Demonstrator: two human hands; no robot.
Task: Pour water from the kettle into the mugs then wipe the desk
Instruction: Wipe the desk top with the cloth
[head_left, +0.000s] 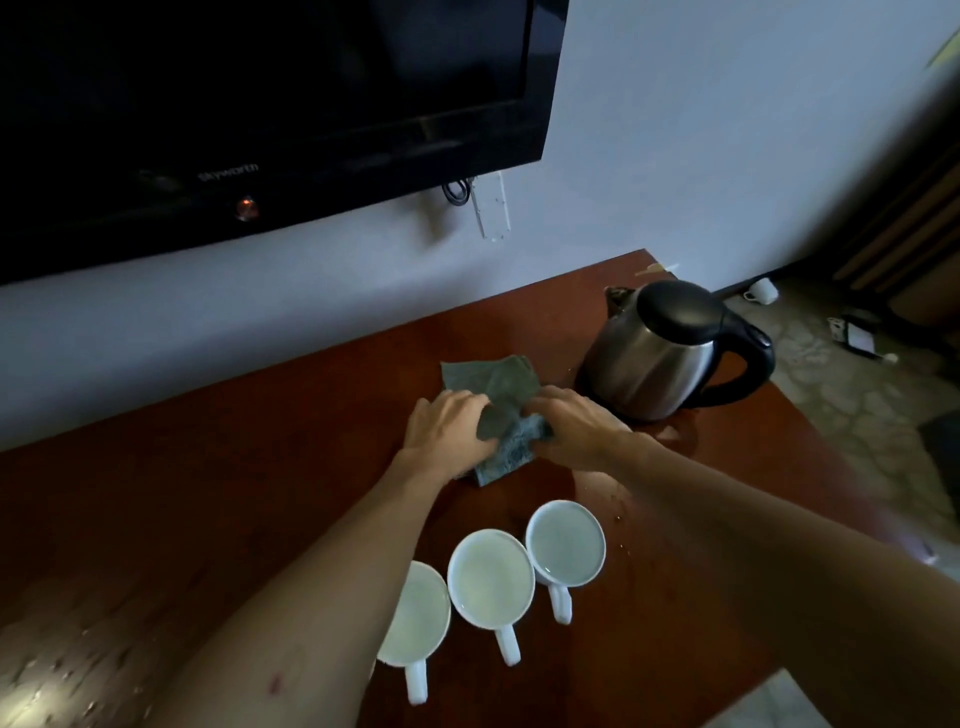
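Gripping one grey-green cloth (488, 387) between two hands at mid-desk: left hand (447, 431) curled over its left side, right hand (569, 423) curled over its right side, fabric bunched and partly lifted between them, far portion lying flat on the desk.

- Desk (218, 467): dark reddish-brown wood, set against a pale wall; scattered water droplets at near left and a few specks right of the mugs.
- Kettle (670, 353): stainless steel body, black lid closed, black handle turned right; seated upright on its black base at far right of desk, just beside the right hand, not touching the cloth.
- Left mug (415, 618): white, partly hidden behind the left forearm, handle toward the viewer.
- Middle mug (491, 577): white, touching or nearly touching its neighbours, handle toward the viewer.
- Right mug (565, 543): white, handle toward the viewer. All three in a diagonal row near the front edge, between the forearms, apart from the cloth; pale interiors, water level hard to judge.
- Television (260, 104): black, wall-mounted above the desk, screen dark, small red light on lower bezel.
- Power strip (491, 205): white, hanging on the wall below the television corner, black cable beside it.
- Floor cup (762, 291): white, on patterned floor beyond the desk's right end.
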